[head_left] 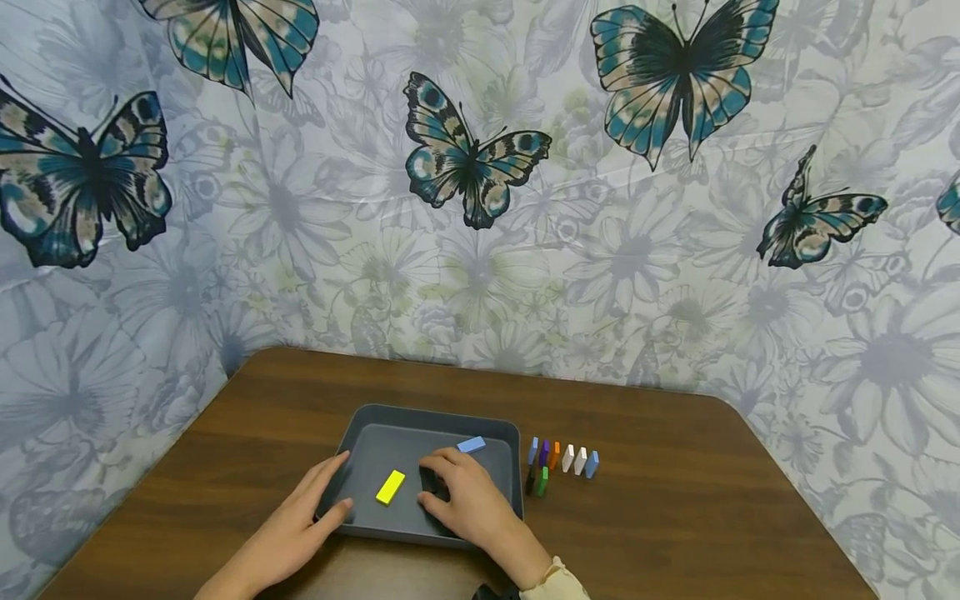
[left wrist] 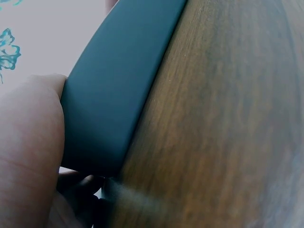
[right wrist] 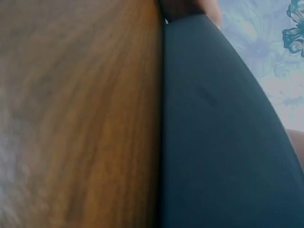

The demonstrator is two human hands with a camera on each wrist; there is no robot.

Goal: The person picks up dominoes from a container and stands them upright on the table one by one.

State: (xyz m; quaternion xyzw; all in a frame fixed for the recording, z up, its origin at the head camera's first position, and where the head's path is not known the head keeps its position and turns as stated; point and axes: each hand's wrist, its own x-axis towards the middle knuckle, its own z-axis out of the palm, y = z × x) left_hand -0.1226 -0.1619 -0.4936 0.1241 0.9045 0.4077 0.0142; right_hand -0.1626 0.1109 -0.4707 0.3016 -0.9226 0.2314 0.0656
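Observation:
In the head view my left hand (head_left: 296, 529) rests at the near left corner of a grey tray (head_left: 431, 414), fingers along its left rim and thumb at the front rim. The left wrist view shows the thumb (left wrist: 31, 152) close up against the tray's wall (left wrist: 109, 99). My right hand (head_left: 480, 504) reaches over the front rim, its curled thumb and fingers pinching a black block (head_left: 431, 482), partly hidden by the hand. Left of it a yellow block (head_left: 390, 487) lies flat in the tray. Behind the right hand lies a light blue block (head_left: 471, 445).
Right of the tray several small blocks stand on end on the brown wooden table (head_left: 652, 517): orange (head_left: 554, 456), purple (head_left: 543, 453), white (head_left: 567, 457), blue (head_left: 592, 464), green (head_left: 542, 482) and black ones. Behind the table hangs a butterfly-patterned cloth (head_left: 480, 283).

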